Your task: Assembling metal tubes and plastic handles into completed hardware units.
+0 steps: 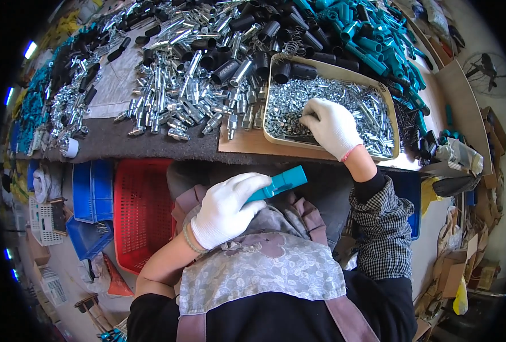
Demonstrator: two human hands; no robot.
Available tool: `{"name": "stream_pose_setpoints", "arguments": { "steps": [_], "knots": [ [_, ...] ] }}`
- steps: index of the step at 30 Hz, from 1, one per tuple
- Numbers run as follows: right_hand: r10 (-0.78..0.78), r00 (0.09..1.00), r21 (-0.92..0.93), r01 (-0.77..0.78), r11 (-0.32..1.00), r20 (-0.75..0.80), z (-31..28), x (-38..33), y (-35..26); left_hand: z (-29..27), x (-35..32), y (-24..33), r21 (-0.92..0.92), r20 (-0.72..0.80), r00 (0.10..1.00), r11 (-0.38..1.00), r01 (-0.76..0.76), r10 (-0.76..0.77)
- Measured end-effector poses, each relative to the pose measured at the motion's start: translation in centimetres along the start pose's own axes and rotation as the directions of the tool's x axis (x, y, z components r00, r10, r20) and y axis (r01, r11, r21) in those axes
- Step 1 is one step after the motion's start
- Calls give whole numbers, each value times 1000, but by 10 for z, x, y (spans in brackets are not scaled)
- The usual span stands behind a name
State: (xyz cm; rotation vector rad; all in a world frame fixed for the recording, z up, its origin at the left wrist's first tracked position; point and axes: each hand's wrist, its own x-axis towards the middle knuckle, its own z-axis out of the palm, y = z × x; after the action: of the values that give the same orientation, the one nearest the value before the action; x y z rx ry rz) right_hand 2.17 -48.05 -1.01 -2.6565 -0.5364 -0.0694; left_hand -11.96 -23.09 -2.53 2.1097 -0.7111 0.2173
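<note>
My left hand [228, 208], in a white knit glove, is wrapped round a teal plastic tubular housing [287, 182]. I hold that piece over my lap, its wide end toward the right. My right hand [331, 128], also gloved, is over a shallow cream tray [399, 122]. Its fingertips are pinched together at the small metal parts [287, 108] in the tray, and whatever they hold is hidden. Thin metal pins [376, 114] and springs lie on the tray's right side.
Silver metal fittings [176, 111] are heaped behind and left of the tray. Black sleeves [242, 24] and teal housings [372, 45] pile up at the back. Below the table edge stand a red basket [141, 216] and blue bins [92, 191]. A wooden board [464, 108] rises at the right.
</note>
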Motion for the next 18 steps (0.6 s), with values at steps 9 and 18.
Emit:
{"name": "stream_pose_setpoints", "arguments": {
  "steps": [9,18],
  "knots": [
    [216,950,770,38,636,-226,0,-42,-50,-5,3,-10,-771,220,791,394,500,-571],
    [-134,843,499,429,753,-522,47,-61,-88,12,10,-1,-896,112,798,287,339,-593]
  ]
}}
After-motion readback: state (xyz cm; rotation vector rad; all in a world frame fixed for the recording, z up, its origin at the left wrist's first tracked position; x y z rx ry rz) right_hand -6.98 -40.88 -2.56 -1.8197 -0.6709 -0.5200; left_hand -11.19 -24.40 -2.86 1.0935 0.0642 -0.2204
